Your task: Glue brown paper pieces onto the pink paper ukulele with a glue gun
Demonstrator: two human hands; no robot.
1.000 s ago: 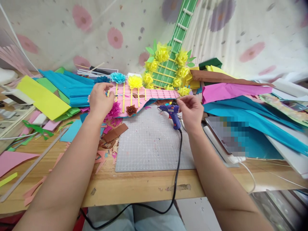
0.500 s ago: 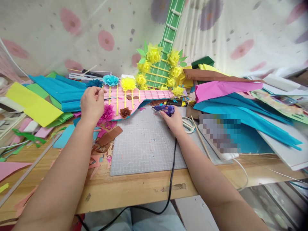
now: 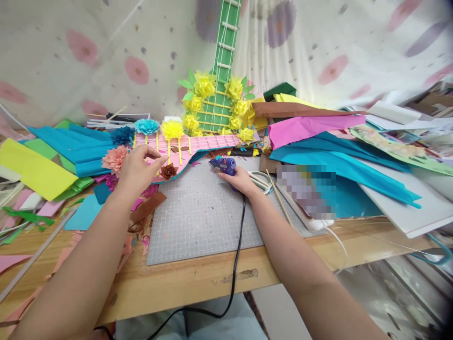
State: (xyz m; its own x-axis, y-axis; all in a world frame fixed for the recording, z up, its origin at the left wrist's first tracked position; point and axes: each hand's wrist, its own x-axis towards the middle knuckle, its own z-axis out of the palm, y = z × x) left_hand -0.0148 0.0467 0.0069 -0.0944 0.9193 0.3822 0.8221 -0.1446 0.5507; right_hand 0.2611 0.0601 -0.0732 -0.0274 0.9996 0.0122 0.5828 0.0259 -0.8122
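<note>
My right hand (image 3: 239,180) is wrapped round a purple glue gun (image 3: 226,164), its nozzle pointing left above the grey cutting mat (image 3: 198,217). My left hand (image 3: 139,170) hovers at the pink paper instrument (image 3: 215,140), thumb and fingers apart, with nothing visible between them. Along the instrument's far edge sit a light blue paper flower (image 3: 146,126), a yellow paper flower (image 3: 172,129) and a dark blue one (image 3: 122,135). A brown paper flower (image 3: 169,171) lies by its near edge. Left of my hand shows a coral paper flower (image 3: 115,159); my hand partly hides the instrument's left end.
Behind stands a green stringed instrument (image 3: 222,75) with yellow flowers. Folded crepe paper (image 3: 314,127) is piled to the right, more blue paper (image 3: 74,146) to the left. A wooden stick (image 3: 279,198) and scissors (image 3: 260,181) lie right of the mat. The black cord (image 3: 238,245) hangs over the table edge.
My left hand's fingers have spread from a pinch and lowered over the instrument. A coral flower now shows beside it. The view has shifted right; the glue gun stays in my right hand.
</note>
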